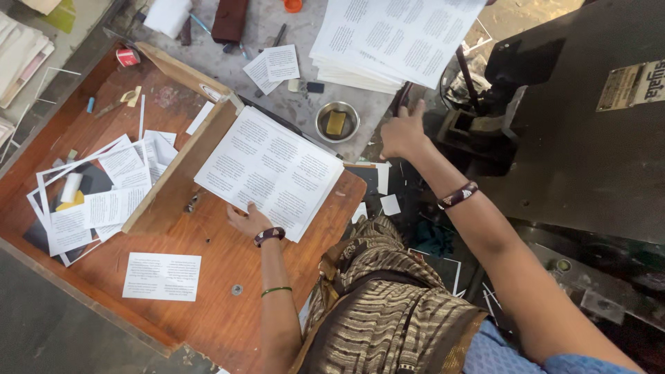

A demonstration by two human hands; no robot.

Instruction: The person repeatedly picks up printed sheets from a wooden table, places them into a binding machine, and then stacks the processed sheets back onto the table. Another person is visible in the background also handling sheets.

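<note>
The left hand (247, 220) lies flat, fingers spread, pressing the near edge of a stack of printed sheets (270, 170) on the wooden table (208, 305); it pins the stack and does not grip it. A dark bracelet and a thin green bangle sit on that wrist. At 10 o'clock from the hand, a slanted wooden board (181, 170) runs along the stack's left edge, touching it. Beyond the board, at 9 o'clock, cut paper slips (104, 194) lie scattered in a loose heap. At 7 o'clock, well apart, 1 small printed card (162, 276) rests alone on the wood.

The right hand (403, 131) reaches out at 2 o'clock from the left, fingers curled around a dark lever (400, 97) beside the black machine (589, 138); how firmly it grips I cannot tell. At 9 o'clock from this hand, just beside it, stands a small metal bowl (337, 122) holding a yellowish block. At 12 o'clock, a larger pile of printed sheets (395, 38) rests on the grey surface.
</note>
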